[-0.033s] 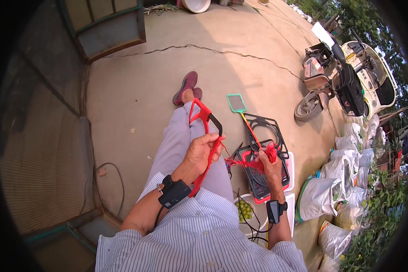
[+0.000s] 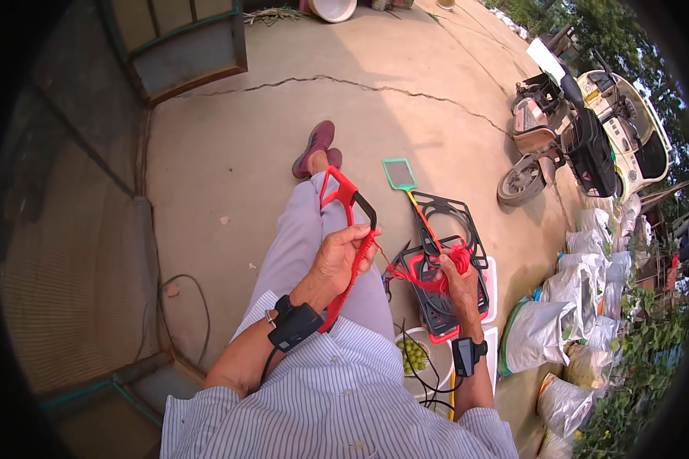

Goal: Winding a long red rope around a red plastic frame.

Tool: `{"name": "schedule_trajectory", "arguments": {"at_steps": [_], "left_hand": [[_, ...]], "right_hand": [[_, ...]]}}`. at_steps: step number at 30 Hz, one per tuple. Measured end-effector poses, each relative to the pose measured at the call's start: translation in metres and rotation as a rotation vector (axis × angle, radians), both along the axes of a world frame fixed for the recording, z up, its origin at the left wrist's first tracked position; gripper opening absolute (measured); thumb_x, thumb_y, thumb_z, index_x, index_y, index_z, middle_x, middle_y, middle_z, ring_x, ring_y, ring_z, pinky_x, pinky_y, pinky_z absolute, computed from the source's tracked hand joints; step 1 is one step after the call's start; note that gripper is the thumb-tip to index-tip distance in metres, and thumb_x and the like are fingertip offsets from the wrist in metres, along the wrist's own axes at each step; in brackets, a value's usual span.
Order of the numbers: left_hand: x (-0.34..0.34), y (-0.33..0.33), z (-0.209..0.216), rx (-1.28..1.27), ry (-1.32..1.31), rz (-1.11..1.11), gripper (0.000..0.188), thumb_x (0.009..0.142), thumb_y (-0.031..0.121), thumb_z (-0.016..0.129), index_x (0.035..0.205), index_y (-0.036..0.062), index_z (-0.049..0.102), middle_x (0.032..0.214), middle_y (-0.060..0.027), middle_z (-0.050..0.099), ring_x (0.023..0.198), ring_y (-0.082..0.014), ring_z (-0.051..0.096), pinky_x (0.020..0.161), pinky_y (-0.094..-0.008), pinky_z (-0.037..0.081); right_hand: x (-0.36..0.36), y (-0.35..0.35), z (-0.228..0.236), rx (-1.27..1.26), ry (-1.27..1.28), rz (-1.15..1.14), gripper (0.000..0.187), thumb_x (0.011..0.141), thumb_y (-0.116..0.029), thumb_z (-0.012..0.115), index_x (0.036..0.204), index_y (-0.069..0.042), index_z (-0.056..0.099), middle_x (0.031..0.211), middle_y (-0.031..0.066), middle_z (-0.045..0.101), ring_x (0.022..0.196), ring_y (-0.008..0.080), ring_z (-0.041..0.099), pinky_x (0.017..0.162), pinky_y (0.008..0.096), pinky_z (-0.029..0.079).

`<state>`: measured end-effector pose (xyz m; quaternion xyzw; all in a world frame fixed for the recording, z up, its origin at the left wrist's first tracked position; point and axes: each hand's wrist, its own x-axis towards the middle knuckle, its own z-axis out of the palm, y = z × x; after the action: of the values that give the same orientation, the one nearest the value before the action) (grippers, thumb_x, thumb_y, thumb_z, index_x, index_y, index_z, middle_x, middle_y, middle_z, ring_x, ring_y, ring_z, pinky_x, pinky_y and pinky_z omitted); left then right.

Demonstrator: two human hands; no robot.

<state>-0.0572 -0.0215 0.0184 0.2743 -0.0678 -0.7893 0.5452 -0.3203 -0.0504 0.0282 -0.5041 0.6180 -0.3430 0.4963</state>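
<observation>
My left hand (image 2: pixel 343 256) is closed round a black frame (image 2: pixel 365 210) resting over my lap. Much of this frame is covered in red cord wrapping (image 2: pixel 344 287); a bare black stretch shows just above my fingers. In my right hand (image 2: pixel 461 287) is a bundle of thin red cord (image 2: pixel 461 258), gripped between thumb and fingers. Loose red strands hang from the bundle towards my left hand. Below my right hand lie black plastic frames (image 2: pixel 475 229) on a red-rimmed crate. A flyswatter (image 2: pixel 400 174) with a green head leans across them.
A white bucket (image 2: pixel 436 352) with green fruit (image 2: pixel 413 356) stands by my right side. White sacks (image 2: pixel 540 333) line the right edge, below a parked scooter (image 2: pixel 536 145). A screened door (image 2: pixel 76 275) is on the left. A dark cable (image 2: pixel 207 321) lies on the concrete.
My right hand has shifted very slightly to the right with the cord bundle, and the loose strands have moved with it. My left hand keeps its place.
</observation>
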Motion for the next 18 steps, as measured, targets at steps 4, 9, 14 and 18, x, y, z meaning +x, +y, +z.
{"name": "schedule_trajectory", "arguments": {"at_steps": [4,9,14,18], "left_hand": [[-0.002,0.001,0.000,-0.001,-0.010,-0.005,0.025,0.090,0.025,0.054,0.100,0.0024,0.058,0.067,-0.0032,0.053,0.053,-0.0114,0.047,0.048,-0.0236,0.038],[0.002,0.002,-0.001,0.005,-0.018,0.007,0.025,0.091,0.025,0.054,0.101,0.0023,0.058,0.068,-0.0025,0.055,0.055,-0.0106,0.049,0.048,-0.0232,0.038],[0.002,0.003,0.004,0.043,-0.043,0.048,0.029,0.090,0.028,0.054,0.103,0.0015,0.058,0.064,-0.0051,0.056,0.052,-0.0140,0.047,0.050,-0.0249,0.037],[0.007,0.003,0.005,0.027,-0.012,0.034,0.029,0.091,0.028,0.054,0.104,0.0016,0.058,0.065,-0.0058,0.057,0.053,-0.0147,0.049,0.051,-0.0257,0.038]], "right_hand": [[0.007,-0.016,0.019,-0.014,0.049,0.130,0.037,0.088,-0.029,0.065,0.111,-0.004,0.051,0.081,0.0059,0.062,0.069,0.0132,0.061,0.062,0.0265,0.051],[0.038,-0.017,0.019,0.301,-0.358,0.199,0.042,0.091,-0.031,0.060,0.122,-0.006,0.046,0.099,0.0119,0.064,0.085,0.0200,0.065,0.075,0.0342,0.055],[0.069,0.008,-0.005,0.543,-0.855,0.241,0.051,0.095,-0.046,0.048,0.132,-0.011,0.043,0.121,0.0161,0.057,0.101,0.0257,0.061,0.087,0.0415,0.051],[0.071,0.020,-0.019,0.636,-1.156,0.174,0.049,0.096,-0.046,0.044,0.130,-0.010,0.045,0.131,0.0186,0.051,0.113,0.0308,0.055,0.098,0.0455,0.043]]}}
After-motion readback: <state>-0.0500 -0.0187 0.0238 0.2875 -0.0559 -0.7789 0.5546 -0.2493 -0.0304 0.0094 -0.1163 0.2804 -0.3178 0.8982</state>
